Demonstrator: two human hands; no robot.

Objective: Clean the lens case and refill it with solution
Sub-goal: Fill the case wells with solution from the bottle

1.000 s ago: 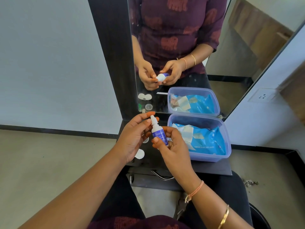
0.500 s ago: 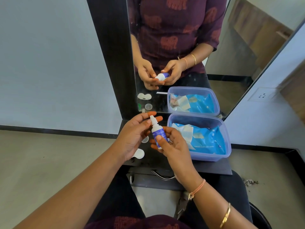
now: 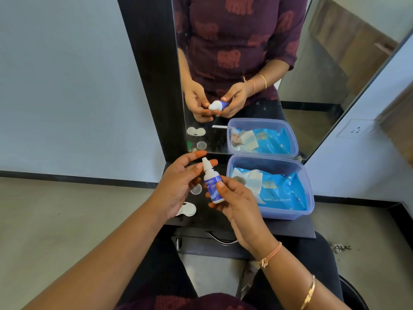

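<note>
My right hand (image 3: 237, 204) grips a small white solution bottle (image 3: 212, 186) with a blue label, upright over the dark shelf. Its white nozzle points up. My left hand (image 3: 178, 186) is just left of the bottle with fingers stretched behind the nozzle and the thumb close to the bottle's neck. The white lens case (image 3: 188, 209) lies on the shelf under my left hand, partly hidden by it. A clear round cap (image 3: 196, 189) lies on the shelf between my hands.
A purple plastic tub (image 3: 288, 214) holding a blue wet-wipes pack (image 3: 279, 191) stands at the right of the dark shelf (image 3: 290, 228). A mirror (image 3: 312, 74) rises behind it. A drawer handle (image 3: 220, 240) sits below the shelf edge.
The bottle has stayed upright in my right hand and shifted only slightly. My left fingers have loosened and spread a little around the nozzle.
</note>
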